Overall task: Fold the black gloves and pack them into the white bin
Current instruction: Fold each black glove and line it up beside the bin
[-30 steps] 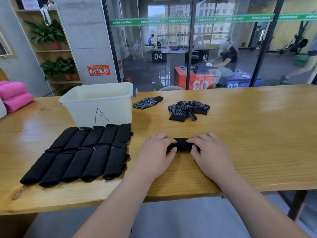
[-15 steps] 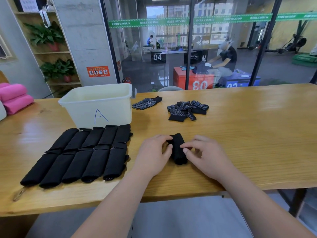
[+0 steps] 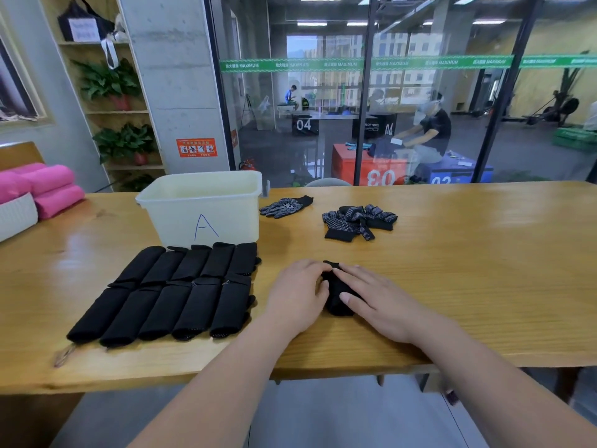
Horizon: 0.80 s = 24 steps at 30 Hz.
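Black folded knit glove [image 3: 336, 302]: left hand [image 3: 298, 294] cups it, right hand [image 3: 371, 299] presses flat. Risk: unfolding once released.

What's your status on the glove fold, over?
Left hand holding current glove at its edge, right hand flat on top. Ten folded gloves laid out before white bin, unpacked. Loose gloves beyond; nothing over the bin.

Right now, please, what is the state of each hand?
Left hand: fingers curled on the folded glove, holding it.
Right hand: open, straight fingers pressing the folded glove.
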### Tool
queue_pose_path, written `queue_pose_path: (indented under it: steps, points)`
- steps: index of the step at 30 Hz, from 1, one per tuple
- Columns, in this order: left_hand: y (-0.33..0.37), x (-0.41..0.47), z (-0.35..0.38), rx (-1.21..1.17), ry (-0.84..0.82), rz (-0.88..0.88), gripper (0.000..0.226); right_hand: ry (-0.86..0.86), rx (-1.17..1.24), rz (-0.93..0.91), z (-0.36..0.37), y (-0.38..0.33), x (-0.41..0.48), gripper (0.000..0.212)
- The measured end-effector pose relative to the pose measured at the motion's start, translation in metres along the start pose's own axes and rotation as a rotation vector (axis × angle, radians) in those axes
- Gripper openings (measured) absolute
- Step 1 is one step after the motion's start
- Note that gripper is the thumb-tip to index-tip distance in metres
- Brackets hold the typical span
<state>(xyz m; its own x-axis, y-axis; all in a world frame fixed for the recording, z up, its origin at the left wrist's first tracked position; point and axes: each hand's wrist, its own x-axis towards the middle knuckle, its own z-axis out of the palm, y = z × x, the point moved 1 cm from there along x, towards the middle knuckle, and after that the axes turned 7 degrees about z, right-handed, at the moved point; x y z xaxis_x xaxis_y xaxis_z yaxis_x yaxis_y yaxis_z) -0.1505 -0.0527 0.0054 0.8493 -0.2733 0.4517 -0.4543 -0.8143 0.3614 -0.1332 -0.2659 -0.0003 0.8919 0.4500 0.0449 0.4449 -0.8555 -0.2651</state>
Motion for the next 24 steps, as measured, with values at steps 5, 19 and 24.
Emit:
queue_pose_path:
  steps: [5, 19, 24]
  points:
    - [0.000, 0.002, -0.013, 0.095, -0.057, -0.003, 0.044, -0.045, -0.078, -0.004, -0.002, -0.013, 0.013, 0.063]
    - [-0.078, -0.022, -0.071, 0.352, -0.231, -0.215, 0.057, -0.032, -0.059, 0.001, 0.014, -0.082, 0.081, 0.067]
    - [-0.094, -0.031, -0.077, 0.350, -0.323, -0.279, 0.064, -0.001, -0.091, 0.022, 0.023, -0.095, 0.107, 0.068]
